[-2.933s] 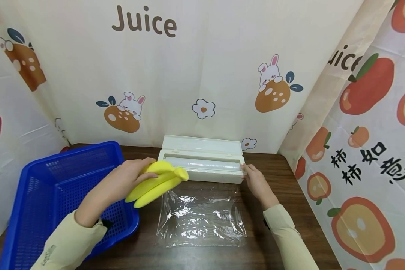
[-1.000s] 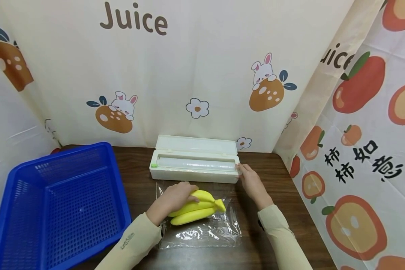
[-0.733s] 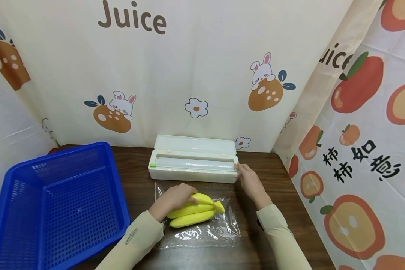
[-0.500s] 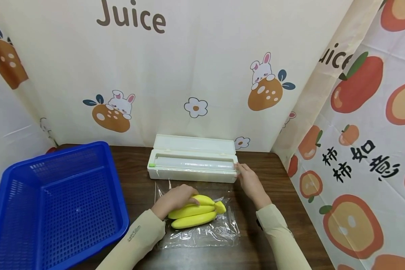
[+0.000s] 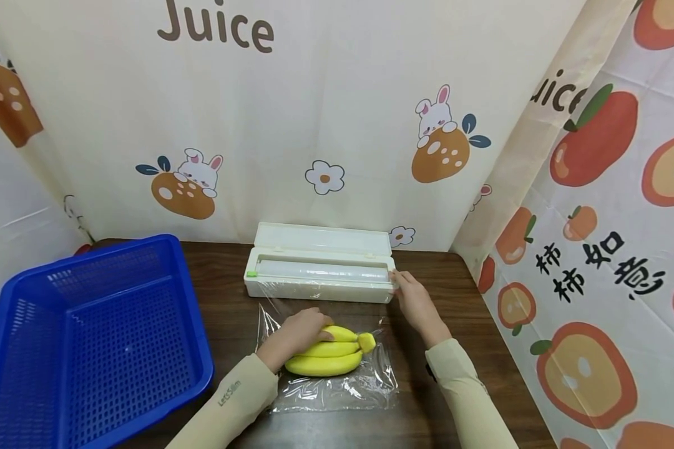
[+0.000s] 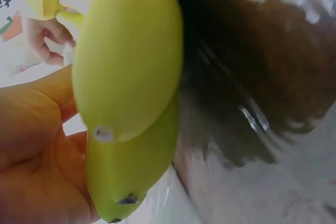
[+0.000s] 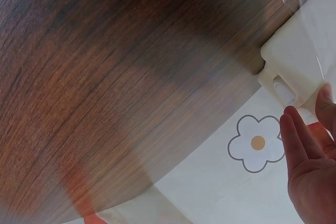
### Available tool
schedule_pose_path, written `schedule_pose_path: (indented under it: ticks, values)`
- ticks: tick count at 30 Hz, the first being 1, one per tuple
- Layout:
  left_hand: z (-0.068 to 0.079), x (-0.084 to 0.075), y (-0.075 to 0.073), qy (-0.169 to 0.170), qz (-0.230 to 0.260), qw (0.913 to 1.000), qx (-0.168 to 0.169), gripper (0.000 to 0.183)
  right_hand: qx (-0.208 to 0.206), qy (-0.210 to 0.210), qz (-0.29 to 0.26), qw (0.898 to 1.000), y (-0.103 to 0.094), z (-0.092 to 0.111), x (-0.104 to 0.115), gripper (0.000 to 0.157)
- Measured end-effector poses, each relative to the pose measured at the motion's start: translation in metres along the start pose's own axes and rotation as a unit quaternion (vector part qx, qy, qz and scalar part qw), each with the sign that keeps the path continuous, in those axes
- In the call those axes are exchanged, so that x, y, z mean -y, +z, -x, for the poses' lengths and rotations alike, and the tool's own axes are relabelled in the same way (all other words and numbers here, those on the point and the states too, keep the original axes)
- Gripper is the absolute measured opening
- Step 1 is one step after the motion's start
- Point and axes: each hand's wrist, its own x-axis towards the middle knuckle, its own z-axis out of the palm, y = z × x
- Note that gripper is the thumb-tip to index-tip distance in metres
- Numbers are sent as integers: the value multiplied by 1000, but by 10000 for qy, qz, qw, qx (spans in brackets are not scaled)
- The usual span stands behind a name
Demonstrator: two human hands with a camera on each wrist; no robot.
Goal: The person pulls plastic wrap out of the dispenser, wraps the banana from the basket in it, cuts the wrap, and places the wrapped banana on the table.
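Note:
A bunch of yellow bananas lies over a spread sheet of clear cling film in the head view. My left hand grips the bunch from above at its back left, the stem end pointing right. The left wrist view shows the banana tips close up beside the palm. Behind the film stands a white cling film dispenser, lid up, its roll showing. My right hand holds the dispenser's right end; in the right wrist view the thumb is at its edge.
A blue plastic basket stands on the left of the dark wooden table. Printed curtains rise behind the table and at both sides. A small green piece sits at the dispenser's left end.
My left hand has carried the bananas from beside the basket rightward and down over the film, then tilted the bunch slightly. The right hand has stayed at the dispenser's end.

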Motion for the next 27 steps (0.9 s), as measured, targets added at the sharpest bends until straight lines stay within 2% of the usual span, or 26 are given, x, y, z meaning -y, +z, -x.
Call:
schedule_pose_path:
  ticks: [7,17,24,27]
  values:
    - [3,1,4,25,51,9993,-374,31,-59,-31,42,10000,0,0,-1,44]
    - [14,3,2,23,-258,9966,-776,34,-80,-23,49,10000,1,1,1,45]
    - [28,2,1,283,-625,9893,-1285,30,-51,-51,90,9999,-1,2,2,42]
    - [35,1,1,257,-820,9857,-1451,31,77,-15,117,9999,-5,2,4,42]
